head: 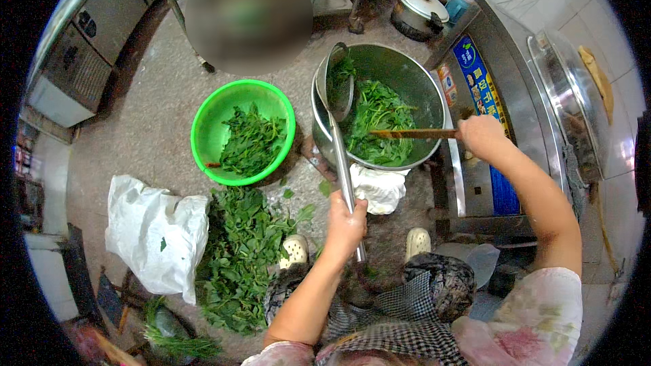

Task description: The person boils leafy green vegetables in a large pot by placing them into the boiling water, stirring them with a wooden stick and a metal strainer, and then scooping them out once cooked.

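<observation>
My left hand (pixel 346 223) grips the metal handle of a long strainer ladle (pixel 339 86). Its mesh bowl leans at the left rim of a large metal pot (pixel 427 89) and holds some greens. Over the pot's right rim, my right hand (pixel 482 136) holds a wooden stick (pixel 412 133). The stick's far end touches or lies just above the leafy greens (pixel 381 107) inside the pot; I cannot tell which. A bright green plastic basin (pixel 201 117) stands left of the pot, with darker leafy greens (pixel 252 142) in it.
Loose leaves (pixel 244 254) are heaped on the floor beside a white plastic bag (pixel 155 234). A white cloth (pixel 381 188) lies below the pot. To the right runs a steel stove unit (pixel 457 162). A lidded pot (pixel 419 12) stands at the back, near a blurred-out area (pixel 249 15).
</observation>
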`<action>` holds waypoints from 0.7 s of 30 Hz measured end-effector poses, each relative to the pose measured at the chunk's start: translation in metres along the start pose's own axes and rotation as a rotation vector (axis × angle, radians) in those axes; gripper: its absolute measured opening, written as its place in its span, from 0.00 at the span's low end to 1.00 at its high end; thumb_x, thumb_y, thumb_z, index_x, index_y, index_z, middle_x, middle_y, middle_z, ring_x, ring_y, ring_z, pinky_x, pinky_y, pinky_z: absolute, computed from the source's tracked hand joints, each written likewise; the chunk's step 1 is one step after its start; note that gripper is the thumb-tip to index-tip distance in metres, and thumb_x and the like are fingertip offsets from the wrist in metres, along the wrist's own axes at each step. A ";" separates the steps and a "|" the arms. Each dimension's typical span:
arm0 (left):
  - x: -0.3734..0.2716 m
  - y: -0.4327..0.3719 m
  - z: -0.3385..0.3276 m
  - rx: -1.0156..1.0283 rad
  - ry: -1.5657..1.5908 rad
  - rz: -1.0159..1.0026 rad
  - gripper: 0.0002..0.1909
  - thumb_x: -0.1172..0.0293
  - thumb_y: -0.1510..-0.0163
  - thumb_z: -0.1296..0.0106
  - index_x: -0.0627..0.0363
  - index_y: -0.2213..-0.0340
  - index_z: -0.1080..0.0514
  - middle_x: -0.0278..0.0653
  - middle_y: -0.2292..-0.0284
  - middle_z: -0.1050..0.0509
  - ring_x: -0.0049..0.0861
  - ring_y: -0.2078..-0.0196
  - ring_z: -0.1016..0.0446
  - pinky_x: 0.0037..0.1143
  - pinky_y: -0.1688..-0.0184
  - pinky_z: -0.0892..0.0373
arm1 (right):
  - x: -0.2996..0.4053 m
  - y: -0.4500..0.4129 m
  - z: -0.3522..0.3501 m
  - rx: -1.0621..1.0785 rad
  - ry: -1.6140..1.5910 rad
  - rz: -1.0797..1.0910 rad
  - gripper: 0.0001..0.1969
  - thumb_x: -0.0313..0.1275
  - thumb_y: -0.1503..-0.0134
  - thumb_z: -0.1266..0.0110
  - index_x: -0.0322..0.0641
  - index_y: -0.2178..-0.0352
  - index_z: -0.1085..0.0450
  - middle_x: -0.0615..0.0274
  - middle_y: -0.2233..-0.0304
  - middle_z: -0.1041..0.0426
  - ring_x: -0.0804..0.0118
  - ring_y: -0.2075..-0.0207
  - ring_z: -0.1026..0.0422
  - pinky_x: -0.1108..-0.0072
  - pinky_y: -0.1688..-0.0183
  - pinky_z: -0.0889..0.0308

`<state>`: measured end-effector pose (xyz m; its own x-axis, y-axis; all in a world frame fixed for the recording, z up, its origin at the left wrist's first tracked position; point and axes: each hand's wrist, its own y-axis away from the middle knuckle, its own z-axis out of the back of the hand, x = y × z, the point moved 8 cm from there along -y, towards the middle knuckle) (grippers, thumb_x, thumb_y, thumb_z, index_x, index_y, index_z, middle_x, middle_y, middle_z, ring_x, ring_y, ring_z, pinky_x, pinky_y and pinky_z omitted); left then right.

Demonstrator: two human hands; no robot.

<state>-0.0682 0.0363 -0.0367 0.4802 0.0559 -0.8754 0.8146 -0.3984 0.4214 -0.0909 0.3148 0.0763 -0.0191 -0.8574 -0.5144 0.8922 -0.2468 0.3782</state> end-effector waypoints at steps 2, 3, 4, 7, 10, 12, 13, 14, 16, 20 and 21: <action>0.001 0.000 0.001 -0.015 -0.020 -0.017 0.14 0.72 0.52 0.56 0.62 0.65 0.46 0.32 0.83 0.39 0.15 0.86 0.40 0.19 0.87 0.42 | 0.002 -0.017 -0.008 -0.068 -0.008 -0.019 0.14 0.38 0.51 0.55 0.39 0.77 0.32 0.53 0.80 0.30 0.56 0.74 0.29 0.69 0.73 0.34; 0.004 0.000 0.001 -0.018 -0.020 -0.014 0.14 0.72 0.52 0.56 0.62 0.65 0.46 0.32 0.83 0.39 0.15 0.86 0.40 0.19 0.87 0.42 | 0.003 -0.024 -0.007 -0.092 -0.062 -0.054 0.14 0.38 0.50 0.56 0.39 0.78 0.32 0.54 0.79 0.29 0.56 0.74 0.29 0.69 0.73 0.34; 0.006 -0.002 0.002 -0.025 -0.037 -0.042 0.14 0.72 0.53 0.56 0.63 0.66 0.46 0.32 0.82 0.39 0.16 0.87 0.40 0.19 0.87 0.42 | 0.004 -0.032 -0.007 -0.117 -0.116 -0.090 0.14 0.38 0.50 0.56 0.39 0.78 0.32 0.54 0.79 0.29 0.55 0.74 0.29 0.69 0.73 0.34; 0.008 -0.006 0.006 -0.052 -0.075 -0.102 0.13 0.72 0.53 0.55 0.63 0.67 0.45 0.33 0.82 0.39 0.16 0.86 0.40 0.20 0.86 0.41 | 0.029 -0.064 -0.006 -0.169 -0.186 -0.085 0.13 0.37 0.50 0.57 0.39 0.76 0.31 0.53 0.77 0.29 0.55 0.73 0.29 0.69 0.72 0.34; 0.003 -0.005 0.003 -0.057 -0.077 -0.074 0.12 0.72 0.53 0.55 0.63 0.68 0.44 0.33 0.82 0.39 0.17 0.85 0.39 0.20 0.85 0.41 | 0.054 -0.092 0.003 -0.160 -0.260 -0.114 0.10 0.30 0.52 0.58 0.39 0.74 0.30 0.54 0.76 0.29 0.56 0.73 0.28 0.70 0.70 0.33; 0.003 -0.003 -0.001 -0.043 -0.062 -0.014 0.12 0.72 0.53 0.55 0.63 0.68 0.44 0.34 0.82 0.38 0.17 0.85 0.39 0.20 0.84 0.41 | 0.063 -0.099 0.001 -0.166 -0.278 -0.097 0.09 0.29 0.53 0.59 0.38 0.75 0.31 0.54 0.76 0.29 0.56 0.73 0.28 0.70 0.70 0.33; 0.002 -0.004 -0.004 -0.028 -0.026 -0.001 0.12 0.73 0.53 0.55 0.63 0.69 0.44 0.34 0.82 0.38 0.17 0.85 0.39 0.20 0.85 0.41 | 0.064 -0.099 -0.002 -0.177 -0.296 -0.080 0.09 0.27 0.53 0.59 0.37 0.76 0.31 0.53 0.77 0.29 0.56 0.74 0.28 0.70 0.71 0.33; 0.002 -0.001 -0.003 -0.023 0.006 0.016 0.11 0.73 0.53 0.55 0.62 0.69 0.44 0.34 0.82 0.38 0.16 0.85 0.39 0.20 0.85 0.41 | 0.071 -0.094 -0.009 -0.173 -0.298 -0.076 0.09 0.27 0.53 0.59 0.37 0.76 0.31 0.53 0.77 0.29 0.56 0.74 0.28 0.70 0.71 0.33; 0.007 -0.008 -0.003 -0.042 -0.047 -0.034 0.11 0.73 0.53 0.55 0.62 0.70 0.44 0.33 0.83 0.38 0.16 0.86 0.40 0.20 0.86 0.42 | 0.088 -0.083 -0.009 -0.232 -0.255 0.100 0.09 0.27 0.53 0.59 0.36 0.78 0.32 0.51 0.77 0.29 0.55 0.75 0.28 0.70 0.72 0.32; 0.013 -0.008 -0.004 -0.028 -0.036 0.005 0.10 0.73 0.52 0.56 0.60 0.70 0.46 0.31 0.86 0.40 0.16 0.88 0.41 0.19 0.88 0.43 | 0.087 -0.041 -0.006 -0.109 -0.247 0.208 0.08 0.27 0.53 0.59 0.35 0.78 0.33 0.50 0.79 0.29 0.55 0.76 0.28 0.71 0.74 0.33; 0.010 -0.008 -0.006 -0.022 -0.033 0.000 0.10 0.73 0.52 0.56 0.60 0.70 0.46 0.31 0.86 0.40 0.16 0.88 0.41 0.19 0.88 0.43 | 0.085 -0.028 -0.003 -0.094 -0.204 0.268 0.08 0.28 0.53 0.59 0.35 0.78 0.33 0.50 0.80 0.29 0.54 0.76 0.28 0.70 0.74 0.33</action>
<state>-0.0676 0.0452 -0.0477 0.4698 0.0250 -0.8824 0.8214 -0.3785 0.4266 -0.1158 0.2504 0.0198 0.1403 -0.9610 -0.2384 0.9150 0.0339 0.4021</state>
